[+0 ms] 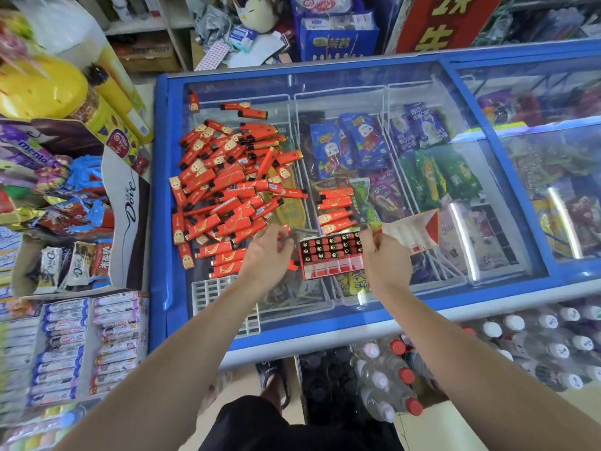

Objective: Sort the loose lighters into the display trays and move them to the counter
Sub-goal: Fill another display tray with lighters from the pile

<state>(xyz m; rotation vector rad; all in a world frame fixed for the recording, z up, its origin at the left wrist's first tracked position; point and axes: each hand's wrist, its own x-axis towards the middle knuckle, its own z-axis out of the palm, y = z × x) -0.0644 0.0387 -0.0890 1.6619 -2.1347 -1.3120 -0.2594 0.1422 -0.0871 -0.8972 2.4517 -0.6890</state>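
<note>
Head view: both hands hover beside the display tray.

left hand: hides lighter body | right hand: covers display tray right end | white grid tray: partly behind forearm

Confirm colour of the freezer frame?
Blue: the freezer frame runs round the glass lid. Head view, the only view, shows it plainly.

- blue-framed chest freezer, glass lid, ice creams inside
- candy shelves at left
- bottled water packs on floor
- red sign behind
</note>
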